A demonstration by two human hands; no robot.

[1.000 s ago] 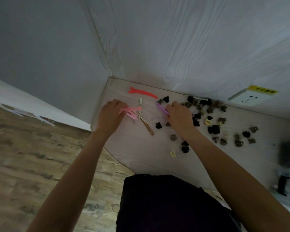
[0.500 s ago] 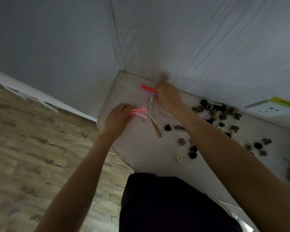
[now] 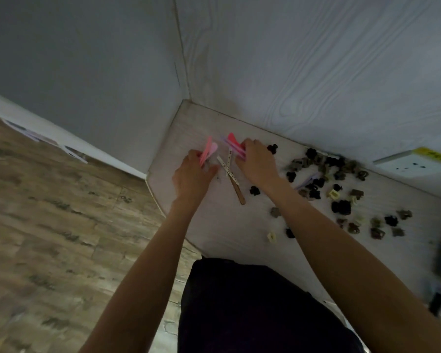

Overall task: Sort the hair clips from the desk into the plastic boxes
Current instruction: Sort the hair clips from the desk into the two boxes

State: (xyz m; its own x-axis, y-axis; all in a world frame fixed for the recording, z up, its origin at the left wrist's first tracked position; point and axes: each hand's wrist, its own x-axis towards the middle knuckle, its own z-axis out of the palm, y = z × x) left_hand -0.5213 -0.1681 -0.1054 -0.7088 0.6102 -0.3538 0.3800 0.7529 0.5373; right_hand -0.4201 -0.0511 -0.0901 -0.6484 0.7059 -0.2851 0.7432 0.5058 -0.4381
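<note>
Pink clips (image 3: 207, 151) sit gripped in your left hand (image 3: 192, 174); your right hand (image 3: 259, 163) grasps red clips (image 3: 234, 143) on the bench (image 3: 214, 225), small claw clips (image 3: 341, 200) scattered right of your fingers.

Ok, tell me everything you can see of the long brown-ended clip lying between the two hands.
The long clip is a slim flat bar that looks like plastic or wood, pale with dark dots along its upper half and plain brown at its lower tip. It lies flat on the desk, slanting down to the right. A second pale dotted strip crosses its upper end. Neither hand appears to touch it.
</note>
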